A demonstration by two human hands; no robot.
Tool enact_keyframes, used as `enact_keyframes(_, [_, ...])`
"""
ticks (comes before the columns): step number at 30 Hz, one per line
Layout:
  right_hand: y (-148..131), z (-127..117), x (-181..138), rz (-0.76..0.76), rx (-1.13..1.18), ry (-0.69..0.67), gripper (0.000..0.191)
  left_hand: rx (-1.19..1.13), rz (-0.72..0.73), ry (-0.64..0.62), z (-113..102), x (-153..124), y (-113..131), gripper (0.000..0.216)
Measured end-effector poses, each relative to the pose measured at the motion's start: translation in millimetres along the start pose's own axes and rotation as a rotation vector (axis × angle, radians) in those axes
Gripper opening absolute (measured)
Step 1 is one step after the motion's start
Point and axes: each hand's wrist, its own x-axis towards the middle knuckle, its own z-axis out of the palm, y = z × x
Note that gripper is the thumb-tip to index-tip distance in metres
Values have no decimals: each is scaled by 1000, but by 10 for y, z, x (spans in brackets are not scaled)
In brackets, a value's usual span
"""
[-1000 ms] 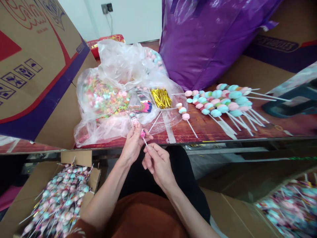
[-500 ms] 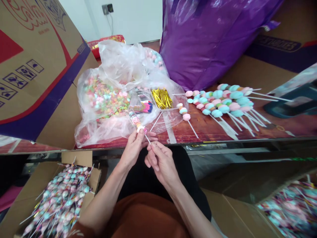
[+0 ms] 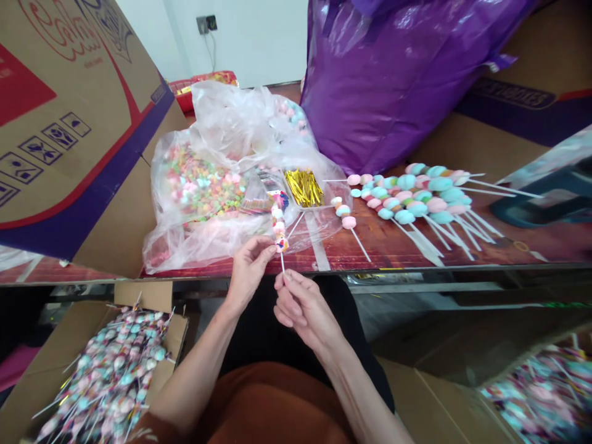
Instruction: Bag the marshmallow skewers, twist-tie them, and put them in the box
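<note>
A candy skewer [image 3: 278, 225] in a printed clear wrapper stands nearly upright between my hands, over the table's front edge. My left hand [image 3: 250, 268] is closed at the wrapper's lower end, thumb and fingertips pinching there. Below it, my right hand [image 3: 308, 308] grips the white stick between thumb and forefinger, with the other fingers curled. Just behind the skewer is a stack of printed wrappers [image 3: 259, 202], partly hidden. Gold twist ties [image 3: 304, 188] fill a small tray to its right. A short marshmallow skewer [image 3: 343, 213] lies farther right.
Several unwrapped marshmallow skewers [image 3: 419, 200] lie piled on the red table [image 3: 504, 250]. A plastic bag of small candies [image 3: 203, 185] spreads at left. Cardboard boxes flank the table, and a purple bag [image 3: 402, 80] stands behind. Below left, an open box holds wrapped skewers [image 3: 115, 364].
The wrapped skewer has swung from a leftward tilt to nearly upright. My left hand's fingers have drawn back to its left side; my right hand has shifted slightly down, still on the stick.
</note>
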Motion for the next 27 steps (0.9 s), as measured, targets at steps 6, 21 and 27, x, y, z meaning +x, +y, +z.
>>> enact_keyframes(6, [-92, -100, -28, 53, 72, -65, 19, 305, 189, -83, -124, 85, -76, 10])
enact_keyframes(21, [14, -26, -73, -163, -367, 270, 30, 849, 670, -223, -85, 172, -41, 16])
enact_keyframes(27, [65, 66, -6, -267, -343, 307, 29, 761, 644, -244, -51, 71, 9, 16])
